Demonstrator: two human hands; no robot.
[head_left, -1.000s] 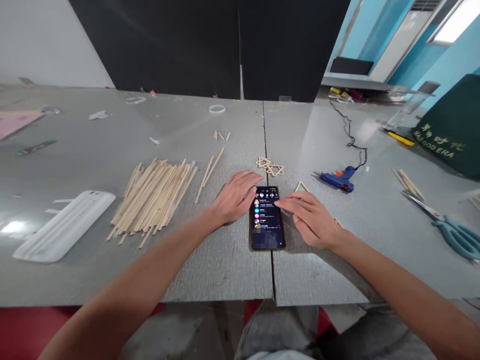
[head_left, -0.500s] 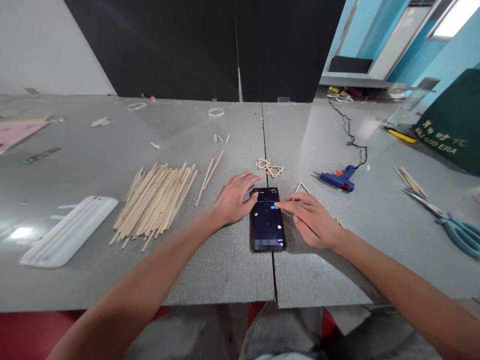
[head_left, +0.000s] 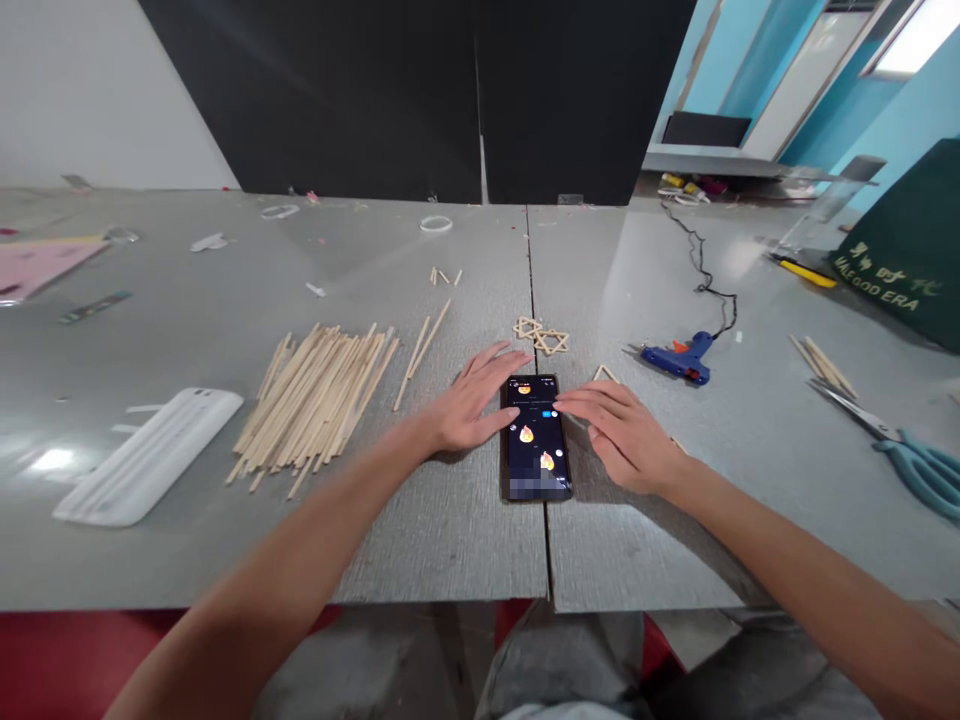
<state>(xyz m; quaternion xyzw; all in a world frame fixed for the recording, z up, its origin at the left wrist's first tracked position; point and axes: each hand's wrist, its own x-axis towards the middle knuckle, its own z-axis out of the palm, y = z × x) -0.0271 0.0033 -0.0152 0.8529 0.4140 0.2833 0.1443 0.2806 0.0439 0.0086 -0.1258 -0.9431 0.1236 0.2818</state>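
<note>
A smartphone (head_left: 535, 455) lies flat on the grey table, its dark screen lit with a chat page and flame pictures. My left hand (head_left: 476, 400) is open at its left edge, fingers spread and the thumb over the screen. From the right, my right hand (head_left: 619, 430) reaches to the phone's edge with its fingers stretched out, holding nothing. Beyond the phone sit two small stick stars (head_left: 551, 342). Part of a stick triangle (head_left: 606, 373) shows behind my right hand, which hides the rest.
Left of my hands lies a pile of wooden sticks (head_left: 315, 400), with a white plastic case (head_left: 150, 460) beyond it. A blue glue gun (head_left: 679, 360) with a black cord rests at right, near scissors (head_left: 911, 460). A yellow cutter (head_left: 806, 270) lies farther back.
Flame pictures now show on the phone's screen. My left thumb has shifted slightly downward on the screen. My right hand has barely moved.
</note>
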